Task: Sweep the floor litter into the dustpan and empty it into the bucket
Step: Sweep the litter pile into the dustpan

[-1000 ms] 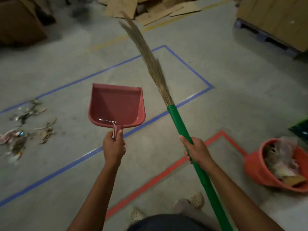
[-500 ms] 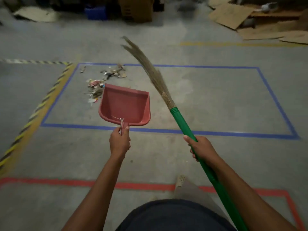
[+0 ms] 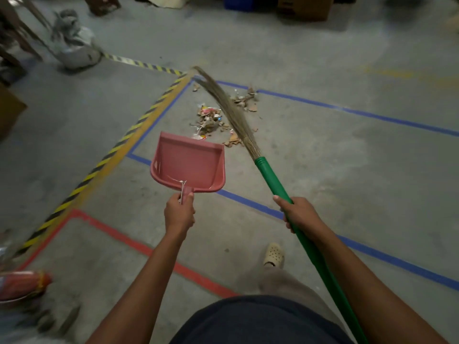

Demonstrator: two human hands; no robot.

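We look down on a grey concrete floor [image 3: 323, 170] marked with tape: a blue rectangle [image 3: 372, 116], a red line [image 3: 129, 240] nearer to us, and a yellow-and-black hazard stripe [image 3: 109, 152] running beside the blue edge on the left. Along the far edge stand cardboard boxes [image 3: 305, 6], and a grey sack [image 3: 74, 48] slumps at the upper left.

The litter [image 3: 211, 120], scraps of paper and brown bits, lies inside the far left corner of the blue rectangle, in two loose clusters.

Our left hand [image 3: 179, 213] grips the short handle of the pink dustpan [image 3: 188, 165], fingers curled round it and thumb on top. The pan's open mouth points towards the litter, its far lip just beside the nearest scraps; we cannot tell whether it touches the floor.

Our right hand [image 3: 299, 214] wraps the green handle of the broom [image 3: 273, 180], which slants up and to the left. Its bristles [image 3: 228, 108] cross the litter between the two clusters, their tip reaching the corner of the blue tape.

One pale shoe [image 3: 273, 254] shows below, between our arms.
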